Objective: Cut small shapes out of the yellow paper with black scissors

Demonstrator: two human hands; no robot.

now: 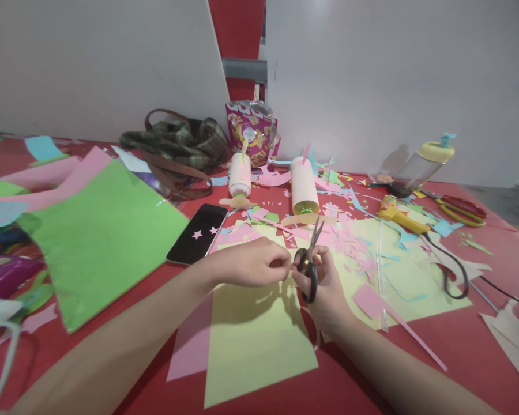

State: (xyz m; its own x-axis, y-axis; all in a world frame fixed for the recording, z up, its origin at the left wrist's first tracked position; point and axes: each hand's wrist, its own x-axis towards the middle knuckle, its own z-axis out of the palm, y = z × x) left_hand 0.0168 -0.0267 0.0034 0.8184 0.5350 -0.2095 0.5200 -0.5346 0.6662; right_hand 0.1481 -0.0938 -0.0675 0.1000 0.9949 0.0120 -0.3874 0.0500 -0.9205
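My right hand [324, 288] is closed round the black handles of a pair of scissors [310, 259], blades pointing up and away from me. My left hand [253, 262] is pinched shut right beside the scissor handles, fingertips touching something too small to make out. Both hands hover over a pale yellow paper sheet [251, 340] lying on the red table [436, 363], with a pink sheet [192, 340] tucked beneath its left edge.
A large green sheet [99, 236] and a black phone [198, 233] lie to the left. Two paper-wrapped bottles [304, 185] lie behind, amid paper scraps. A yellow glue gun [400, 218] with cable, red-handled scissors [461, 207] and a plaid bag [177, 144] sit further back.
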